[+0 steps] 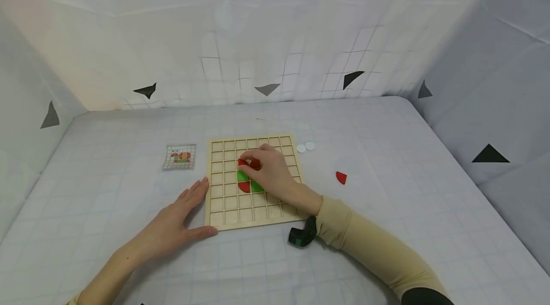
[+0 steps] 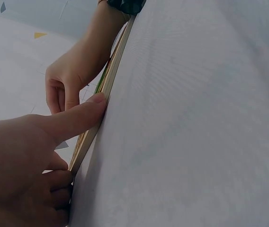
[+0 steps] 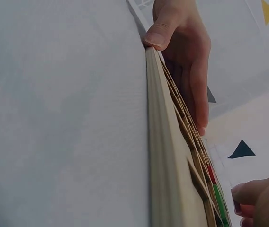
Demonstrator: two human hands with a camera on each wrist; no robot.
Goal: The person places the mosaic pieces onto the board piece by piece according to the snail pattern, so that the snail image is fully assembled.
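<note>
A pale wooden grid board [image 1: 223,219] lies on the table with coloured pieces in its middle cells. My right hand [image 1: 270,171] is over the board, pinching a small red piece [image 1: 243,163] between thumb and index finger; in the right wrist view the piece shows dark red at the fingertips. Near these fingers are another red piece [image 1: 255,164], a green piece [image 1: 242,176], a red quarter-round piece [image 1: 244,186] and a second green piece [image 1: 256,186]. At the board's near left corner my left hand [image 1: 180,214] rests with fingers extended, thumb touching the front edge.
A small picture card [image 1: 179,157] with a coloured grid pattern lies left of the board. To the right are two white discs [image 1: 305,147] and a loose red quarter-round piece [image 1: 341,177]. A black wrist device [image 1: 302,233] sits by the right wrist.
</note>
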